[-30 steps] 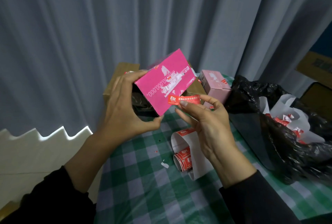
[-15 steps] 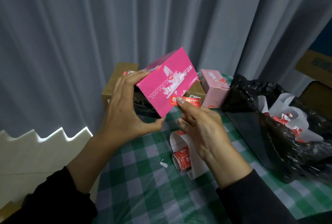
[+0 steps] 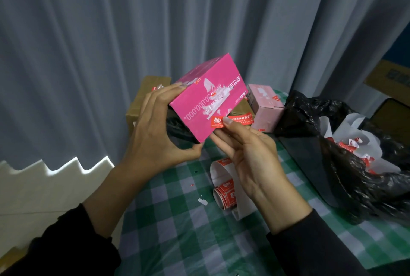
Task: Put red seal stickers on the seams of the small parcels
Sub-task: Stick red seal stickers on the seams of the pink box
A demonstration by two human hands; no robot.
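Pink parcel [image 3: 208, 98] in left hand [image 3: 153, 136], red seal sticker [image 3: 240, 119] at its edge in right hand [image 3: 250, 153]

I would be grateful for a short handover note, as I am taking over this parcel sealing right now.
Left hand: grips the bright pink box, held up over the checked tablecloth.
Right hand: pinches a red seal sticker at the box's lower right edge. One end lies on the pink face and the rest juts past the edge.
Things: the sticker roll lies on the cloth under the right hand. A pale pink box stands behind, and a black bag of scraps is to the right.
Done: sticker started on this box.
Left: probably fold the free end round the edge, press it flat, then check the pale pink box.
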